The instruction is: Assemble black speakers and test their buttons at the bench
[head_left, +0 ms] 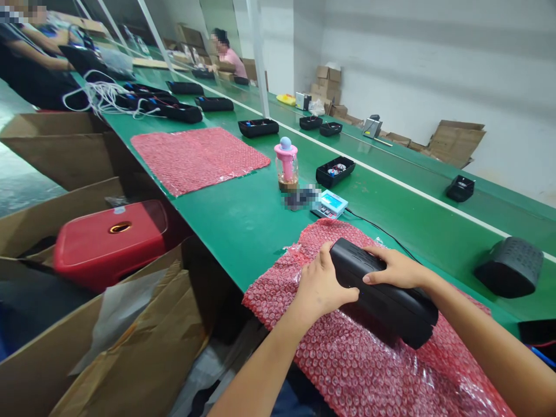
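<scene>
A long black plastic housing (391, 310), perhaps a speaker case, lies tilted over a sheet of pink bubble wrap (369, 370) at the bench's near edge. Its far left end is gripped by my left hand (319, 284), thumb along the near side and fingers round the end. My right hand (393, 268) holds the same housing from above, its thumb pressed on the top and its fingers over the far side. Just beyond the wrap sits a small device with a lit blue screen (333, 201), a black cable running from it.
A bottle with a pink lid (285, 159) stands mid-bench. Open black shells with wires (335, 171) are scattered along the green bench (226, 226). A second bubble wrap sheet (195, 156) lies left. Cardboard boxes (143, 347) and a red stool (108, 243) stand below. Co-workers (232, 61) sit farther off.
</scene>
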Demonstrator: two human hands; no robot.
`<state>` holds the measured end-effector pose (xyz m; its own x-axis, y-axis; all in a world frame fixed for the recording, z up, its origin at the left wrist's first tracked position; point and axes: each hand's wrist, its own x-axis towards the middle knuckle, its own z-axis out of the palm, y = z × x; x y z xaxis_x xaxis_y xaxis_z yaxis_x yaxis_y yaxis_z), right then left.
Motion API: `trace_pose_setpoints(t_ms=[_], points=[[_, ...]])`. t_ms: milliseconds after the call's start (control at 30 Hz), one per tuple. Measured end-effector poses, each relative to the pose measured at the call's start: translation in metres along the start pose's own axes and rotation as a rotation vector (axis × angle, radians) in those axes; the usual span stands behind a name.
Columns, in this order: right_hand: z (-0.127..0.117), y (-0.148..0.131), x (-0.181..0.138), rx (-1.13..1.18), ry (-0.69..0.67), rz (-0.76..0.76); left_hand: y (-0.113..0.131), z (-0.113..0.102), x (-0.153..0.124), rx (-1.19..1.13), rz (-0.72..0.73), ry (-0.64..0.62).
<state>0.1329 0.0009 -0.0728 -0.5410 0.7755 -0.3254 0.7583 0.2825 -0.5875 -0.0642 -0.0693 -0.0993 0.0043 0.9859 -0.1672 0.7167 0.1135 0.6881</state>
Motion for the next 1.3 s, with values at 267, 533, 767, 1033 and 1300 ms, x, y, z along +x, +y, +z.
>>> trace_pose_setpoints(t_ms=[267, 533, 767, 1033, 1300], points=[[0.002, -0.003, 0.0, 0.004, 0.006, -0.006, 0.0, -0.001, 0.0, 0.014, 0.006, -0.006], [0.008, -0.003, -0.003, 0.015, 0.031, 0.013, -0.004, -0.003, 0.0, 0.0, 0.032, -0.025], [0.015, -0.011, -0.01, -0.073, 0.041, 0.049, -0.023, 0.0, 0.004, -0.15, 0.05, 0.002], [0.04, -0.026, -0.022, -0.268, 0.088, 0.103, -0.05, 0.021, -0.003, -0.355, 0.035, 0.112], [0.06, -0.024, -0.039, -0.448, 0.14, 0.132, -0.066, 0.026, -0.007, -0.398, 0.137, 0.072]])
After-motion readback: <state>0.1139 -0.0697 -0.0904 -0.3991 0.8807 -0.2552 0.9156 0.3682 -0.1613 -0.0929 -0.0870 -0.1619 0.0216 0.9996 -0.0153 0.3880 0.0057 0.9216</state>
